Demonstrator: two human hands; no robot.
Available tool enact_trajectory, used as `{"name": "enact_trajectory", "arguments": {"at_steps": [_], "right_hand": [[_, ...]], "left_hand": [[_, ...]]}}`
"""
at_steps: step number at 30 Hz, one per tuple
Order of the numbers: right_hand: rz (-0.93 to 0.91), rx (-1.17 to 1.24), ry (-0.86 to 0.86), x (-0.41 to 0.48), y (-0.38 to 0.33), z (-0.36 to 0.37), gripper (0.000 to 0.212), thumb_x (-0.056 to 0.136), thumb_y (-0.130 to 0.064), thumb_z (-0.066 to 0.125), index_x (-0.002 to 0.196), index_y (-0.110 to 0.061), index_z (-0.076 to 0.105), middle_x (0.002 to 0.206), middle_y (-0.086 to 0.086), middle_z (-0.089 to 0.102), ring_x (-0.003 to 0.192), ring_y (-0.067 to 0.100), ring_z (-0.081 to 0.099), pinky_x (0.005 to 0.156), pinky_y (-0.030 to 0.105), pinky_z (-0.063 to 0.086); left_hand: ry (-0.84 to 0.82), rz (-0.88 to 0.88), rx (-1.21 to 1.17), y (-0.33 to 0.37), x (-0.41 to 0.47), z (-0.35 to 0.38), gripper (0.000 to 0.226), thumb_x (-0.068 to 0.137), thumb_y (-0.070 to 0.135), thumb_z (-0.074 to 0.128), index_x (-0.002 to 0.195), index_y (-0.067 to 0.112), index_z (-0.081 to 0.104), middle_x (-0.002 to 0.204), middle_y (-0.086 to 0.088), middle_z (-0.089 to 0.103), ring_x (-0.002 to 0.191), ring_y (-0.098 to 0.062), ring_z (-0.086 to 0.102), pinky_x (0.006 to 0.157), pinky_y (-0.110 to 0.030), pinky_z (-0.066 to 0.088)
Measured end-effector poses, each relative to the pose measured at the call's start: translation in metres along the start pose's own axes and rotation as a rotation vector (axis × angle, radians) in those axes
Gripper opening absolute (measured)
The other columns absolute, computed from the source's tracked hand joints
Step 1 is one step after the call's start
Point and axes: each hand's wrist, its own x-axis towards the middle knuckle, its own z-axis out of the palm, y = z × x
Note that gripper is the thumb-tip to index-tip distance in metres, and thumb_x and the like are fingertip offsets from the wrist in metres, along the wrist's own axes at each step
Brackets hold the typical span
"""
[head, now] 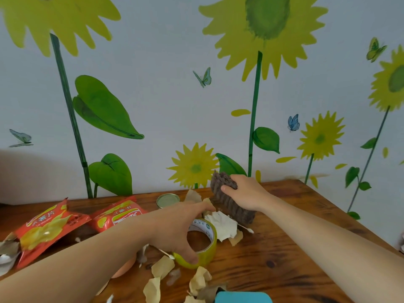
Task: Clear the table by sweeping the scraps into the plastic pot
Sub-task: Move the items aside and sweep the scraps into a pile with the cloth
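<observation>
My right hand [244,191] is wrapped around a dark ribbed cloth [229,200], its grip pressed onto the bundle from above so the long lower edge sits on the table [284,259] like a blade. I judge it is held that way so it can push the litter toward me in one drag. My left hand [175,228] lies over a roll of yellow tape [203,243], its grip pinching the ring with the thumb on the near wall and the fingers across the far rim. I take this as moving the roll out of the cloth's path, since it is too heavy to sweep.

The scraps [196,281] are torn tan and white paper bits, curled and light. Some are heaped between the tape and the cloth, and more are scattered along the near edge with a few cotton swabs [244,228] among them. A turquoise rim [243,297] shows at the bottom edge, just past the nearest scraps. It may be the plastic pot, though too little shows to be sure. Two red snack bags [50,228] and a round tin lid [168,200] lie well to the left.
</observation>
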Motion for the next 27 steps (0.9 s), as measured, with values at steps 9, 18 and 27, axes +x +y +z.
{"name": "enact_trajectory", "arguments": {"at_steps": [9,18,27], "right_hand": [[0.045,-0.041,0.115,-0.009,0.031,-0.026,0.046,0.104,-0.050,0.051,0.132,-0.015,0.062,0.124,0.009,0.069,0.113,0.033,0.065,0.081,0.038,0.051],[0.064,-0.073,0.140,-0.029,0.069,-0.042,0.045,0.102,-0.054,0.052,0.127,-0.018,0.063,0.116,0.005,0.072,0.105,0.031,0.067,0.076,0.038,0.051],[0.144,-0.066,0.149,-0.043,0.093,-0.052,0.057,0.100,-0.057,0.052,0.144,-0.022,0.058,0.133,0.007,0.069,0.116,0.031,0.066,0.082,0.036,0.050]], "left_hand": [[0.181,-0.041,-0.171,0.003,0.027,-0.041,0.098,0.073,0.045,0.088,0.151,0.038,0.029,0.134,0.005,0.048,0.114,-0.013,0.053,0.090,-0.024,0.046],[0.323,-0.140,-0.178,0.019,0.107,-0.017,0.097,0.071,0.038,0.088,0.151,0.024,0.035,0.131,-0.005,0.055,0.109,-0.020,0.056,0.091,-0.035,0.053],[0.416,-0.236,-0.129,0.022,0.174,0.012,0.097,0.068,0.043,0.084,0.150,0.024,0.036,0.136,-0.009,0.053,0.115,-0.024,0.056,0.089,-0.032,0.053]]}}
